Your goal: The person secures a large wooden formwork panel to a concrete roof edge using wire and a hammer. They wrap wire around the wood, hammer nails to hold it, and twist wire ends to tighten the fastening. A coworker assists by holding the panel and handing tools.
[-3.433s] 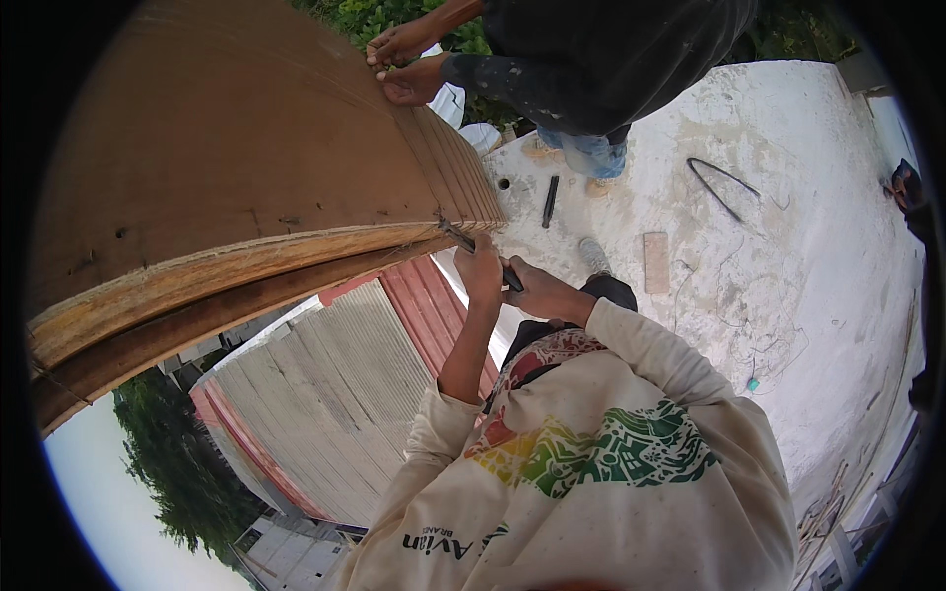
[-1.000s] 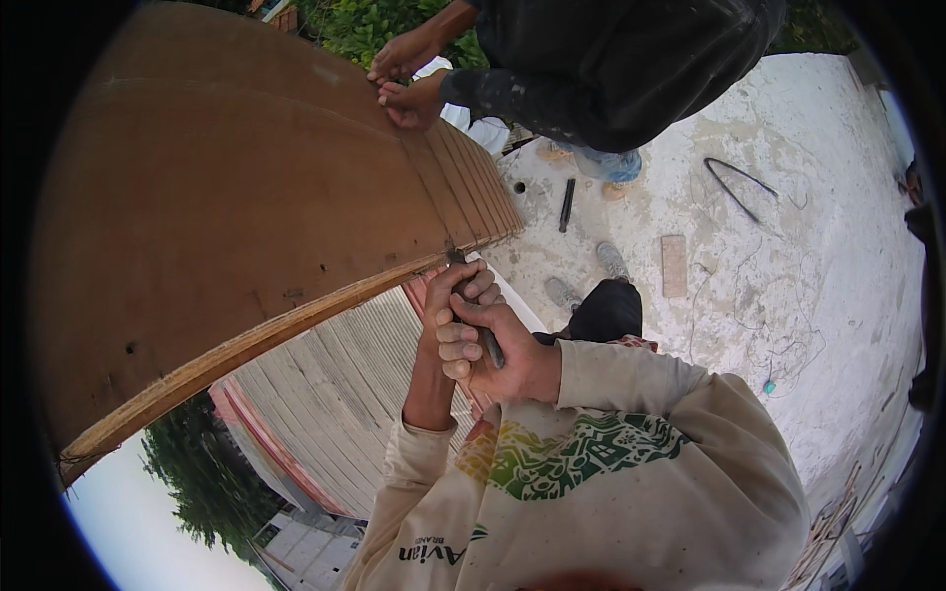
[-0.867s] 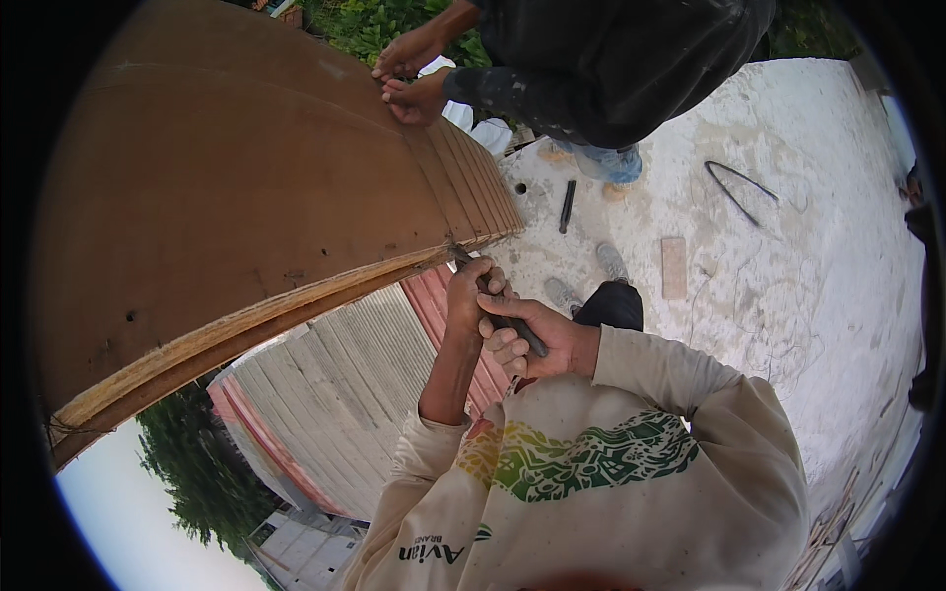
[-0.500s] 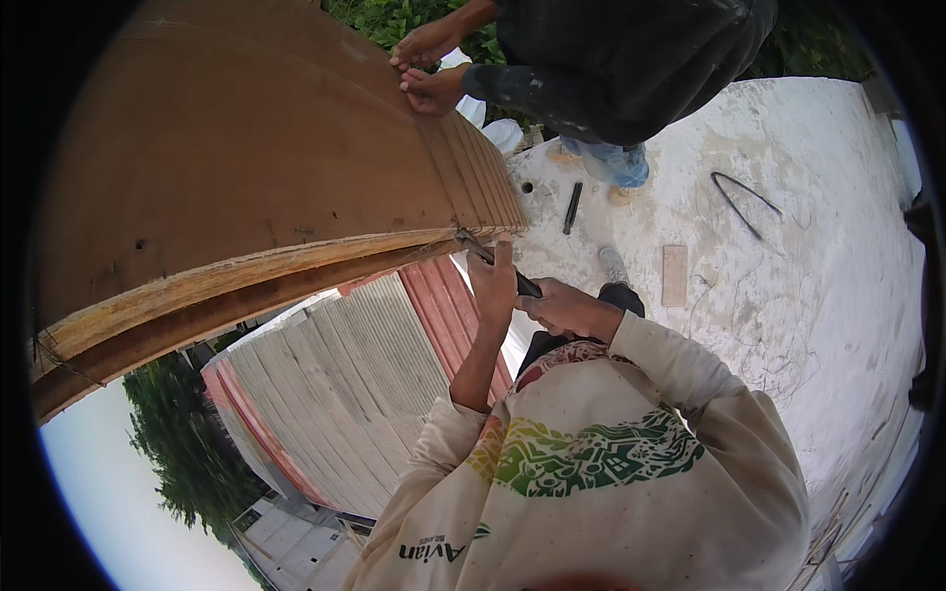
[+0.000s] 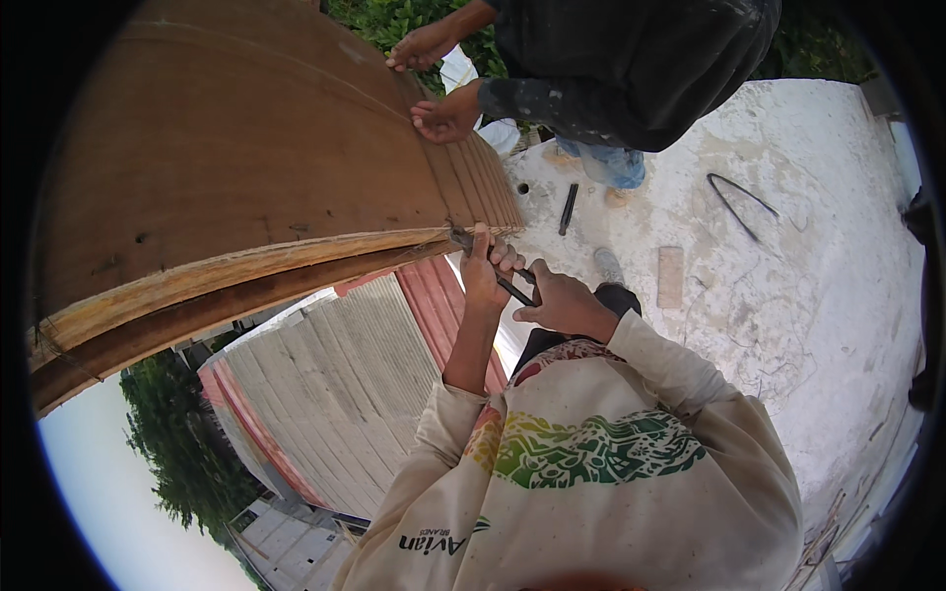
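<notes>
A pair of dark metal pincers meets the near corner of a brown wooden panel, its jaws by the panel's edge. My left hand wraps round the pincers close to the jaws, forefinger pointing up along the panel edge. Around the handle ends, my right hand is closed, and the two handles stand apart. Whether a wire or nail sits in the jaws is too small to tell. At the panel's far edge are a co-worker's two hands, fingers bent, one resting by the edge.
Timber beams run under the panel's near edge. Below lies a corrugated roof with red sheets. On the pale concrete floor are a short black bar, a bent black rod and a flat rectangular piece.
The pincers' handles have spread apart, and my right hand has shifted slightly right. My left forefinger has straightened upward. The co-worker's hands, close together before, have moved apart.
</notes>
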`<move>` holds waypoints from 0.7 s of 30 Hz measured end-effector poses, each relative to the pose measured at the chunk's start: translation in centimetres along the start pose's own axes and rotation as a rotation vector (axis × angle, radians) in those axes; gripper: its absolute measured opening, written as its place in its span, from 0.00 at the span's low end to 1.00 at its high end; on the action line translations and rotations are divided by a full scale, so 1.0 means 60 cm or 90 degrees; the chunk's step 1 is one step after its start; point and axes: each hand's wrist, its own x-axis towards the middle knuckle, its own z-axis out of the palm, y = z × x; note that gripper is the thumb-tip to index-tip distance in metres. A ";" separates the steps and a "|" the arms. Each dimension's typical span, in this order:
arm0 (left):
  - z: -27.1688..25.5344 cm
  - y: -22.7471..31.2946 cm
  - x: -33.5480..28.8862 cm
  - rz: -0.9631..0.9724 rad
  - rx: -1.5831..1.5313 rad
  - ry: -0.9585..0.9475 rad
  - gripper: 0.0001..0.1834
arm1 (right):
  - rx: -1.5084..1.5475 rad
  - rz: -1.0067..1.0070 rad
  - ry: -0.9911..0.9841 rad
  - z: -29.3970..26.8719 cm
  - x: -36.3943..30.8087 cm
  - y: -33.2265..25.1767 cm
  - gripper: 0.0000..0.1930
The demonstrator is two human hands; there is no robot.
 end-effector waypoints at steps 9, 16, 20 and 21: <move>0.043 -0.043 0.030 0.141 0.241 0.332 0.14 | 0.043 -0.065 0.024 0.007 0.044 0.049 0.19; -0.007 -0.064 0.065 0.412 0.541 0.368 0.12 | 0.069 -0.051 0.210 0.105 0.097 0.082 0.13; -0.015 -0.060 0.061 0.328 0.603 0.341 0.13 | 0.125 -0.121 0.185 0.101 0.143 0.121 0.13; -0.018 -0.054 0.054 0.316 0.607 0.284 0.13 | 0.119 -0.108 0.152 0.095 0.152 0.127 0.14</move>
